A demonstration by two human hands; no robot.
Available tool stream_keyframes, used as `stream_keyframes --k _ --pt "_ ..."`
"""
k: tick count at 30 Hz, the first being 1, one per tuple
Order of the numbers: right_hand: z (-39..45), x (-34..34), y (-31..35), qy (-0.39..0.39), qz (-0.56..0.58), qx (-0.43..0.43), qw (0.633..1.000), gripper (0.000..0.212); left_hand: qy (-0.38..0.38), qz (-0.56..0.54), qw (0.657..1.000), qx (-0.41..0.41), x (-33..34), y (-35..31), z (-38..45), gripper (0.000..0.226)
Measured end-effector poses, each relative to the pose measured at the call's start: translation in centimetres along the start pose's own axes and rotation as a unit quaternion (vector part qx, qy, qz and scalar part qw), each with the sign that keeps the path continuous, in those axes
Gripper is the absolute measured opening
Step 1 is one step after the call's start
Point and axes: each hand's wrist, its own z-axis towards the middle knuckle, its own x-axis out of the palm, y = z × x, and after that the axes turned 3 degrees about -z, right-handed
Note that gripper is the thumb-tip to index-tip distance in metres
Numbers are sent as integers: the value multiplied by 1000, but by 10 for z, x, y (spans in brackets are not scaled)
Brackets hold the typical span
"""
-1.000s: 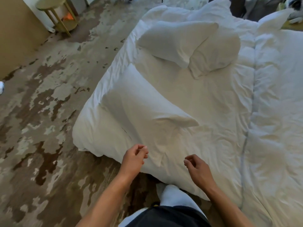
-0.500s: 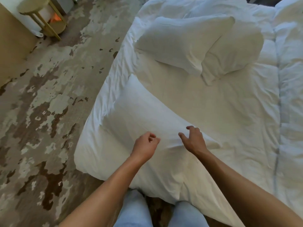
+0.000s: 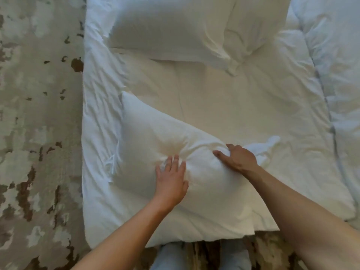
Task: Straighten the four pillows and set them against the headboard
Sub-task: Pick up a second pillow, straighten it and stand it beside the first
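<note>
A white pillow (image 3: 148, 133) lies askew on the near left of the bed (image 3: 233, 106). My left hand (image 3: 172, 180) presses flat on its middle, fingers spread, and the fabric puckers around the fingertips. My right hand (image 3: 238, 158) clamps the pillow's upper right edge, bunching the cloth. Two more white pillows lie farther up the bed: one (image 3: 165, 30) flat at the top left, the other (image 3: 257, 24) overlapping its right end. No headboard is in view.
A rumpled white duvet (image 3: 335, 78) runs down the bed's right side. Patterned beige and brown carpet (image 3: 39, 114) lies left of the bed. My legs (image 3: 169, 258) stand at the bed's near edge.
I have leaned over the bed, so the view now looks straight down. Both hands moved forward from the pillow's near edge onto it; the left flattened out and the right took hold of the fabric.
</note>
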Motion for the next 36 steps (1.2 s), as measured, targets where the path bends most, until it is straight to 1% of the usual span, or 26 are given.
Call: stream_keyframes --k 1,4,6,8,12,15,17,20,23,25,27,30,33,36 --pt "-9 2 4 -7 -3 5 1000 107 1 -9 1000 7 -4 1 -5 66" --pt "-39 9 15 -34 -10 15 999 106 -22 -25 999 36 -28 9 -7 46" --pt "-59 18 22 -62 -22 17 998 104 -26 -62 997 42 -49 15 -4 43" --pt "-82 31 28 -101 -33 17 994 100 -35 -66 996 56 -67 22 0 46" --pt "-126 59 33 -156 -11 28 987 95 -28 -19 995 94 -88 27 18 64" --pt "-156 71 37 -173 19 33 984 93 -35 67 988 138 -94 23 33 70" --pt "-174 77 40 -173 31 37 984 92 -30 94 984 151 -93 22 38 72" --pt "-186 79 43 -162 53 43 984 82 12 98 984 146 -85 25 35 69" --pt "-175 67 41 -152 73 45 985 73 -4 84 987 141 -74 32 19 64" --pt "-165 57 42 -175 70 38 981 68 -16 70 990 125 -70 37 8 63" --pt "-155 52 48 -185 88 7 979 68 -17 62 992 112 -69 41 -3 63" --pt "-142 59 66 -168 127 -26 977 70 -17 40 994 99 -70 43 -19 65" --pt "-140 70 80 -211 151 -36 965 58 -15 8 997 70 -68 45 -36 68" --pt "-148 78 80 -225 163 -61 959 51 -20 -22 999 22 -67 42 -46 65"
